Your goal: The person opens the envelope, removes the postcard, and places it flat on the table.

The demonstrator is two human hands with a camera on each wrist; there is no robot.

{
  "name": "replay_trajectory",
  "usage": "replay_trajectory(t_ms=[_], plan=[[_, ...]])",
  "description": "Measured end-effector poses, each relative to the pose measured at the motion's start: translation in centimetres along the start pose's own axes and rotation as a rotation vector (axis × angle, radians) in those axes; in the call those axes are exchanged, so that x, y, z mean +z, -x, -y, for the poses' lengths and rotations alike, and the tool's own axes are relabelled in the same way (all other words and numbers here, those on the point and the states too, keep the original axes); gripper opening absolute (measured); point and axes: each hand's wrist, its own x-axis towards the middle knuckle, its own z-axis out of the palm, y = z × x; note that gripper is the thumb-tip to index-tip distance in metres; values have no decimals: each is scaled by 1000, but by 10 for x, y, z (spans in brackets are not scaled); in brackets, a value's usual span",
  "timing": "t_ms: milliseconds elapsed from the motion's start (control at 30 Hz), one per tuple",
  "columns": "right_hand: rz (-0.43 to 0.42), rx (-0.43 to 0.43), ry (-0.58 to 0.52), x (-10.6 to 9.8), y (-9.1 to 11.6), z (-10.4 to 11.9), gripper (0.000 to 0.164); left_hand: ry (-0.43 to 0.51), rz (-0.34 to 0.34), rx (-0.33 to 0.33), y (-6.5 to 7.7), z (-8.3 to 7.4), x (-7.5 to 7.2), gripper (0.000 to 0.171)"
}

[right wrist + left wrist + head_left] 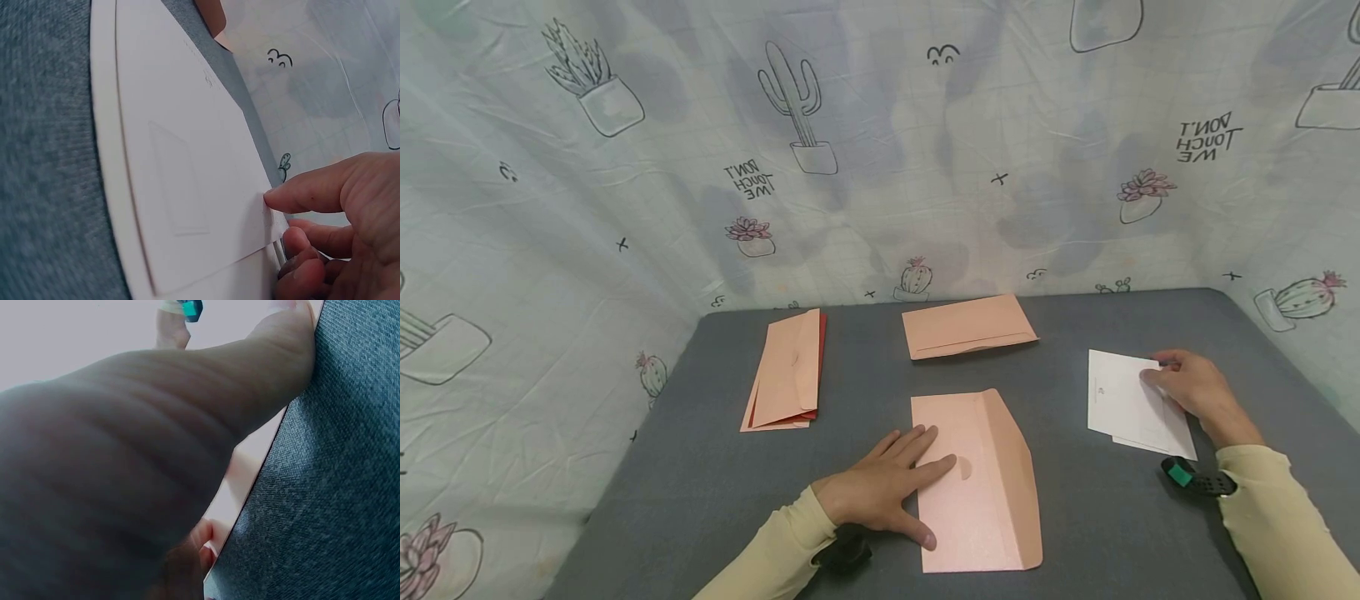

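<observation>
My left hand (887,482) rests with spread fingers on a pink envelope (962,533), whose flap lies unfolded to the right. In the left wrist view the thumb (275,356) presses near the envelope's edge. At the right, my right hand (1204,393) pinches the edge of a white card (1116,396), its thumb on top and its other fingers curled at the card's side. A second white card (1138,446) lies beneath the first, partly covered by it. In the right wrist view, the upper white card (187,156) shows a faint rectangular outline.
A small stack of pink envelopes (792,367) with red showing at its edges lies at the back left. Another pink envelope (970,325) lies at the back middle of the grey table (850,375). A printed cloth (880,208) hangs behind.
</observation>
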Motion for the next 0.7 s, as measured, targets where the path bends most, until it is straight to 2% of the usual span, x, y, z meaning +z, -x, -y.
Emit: replay_trajectory(t_ms=[400,700], plan=[[-2,38,7,2,-1,1,59,6,-4,13,1,1,0,102],[10,46,-70,0,0,2,65,8,2,4,0,1,1,102]])
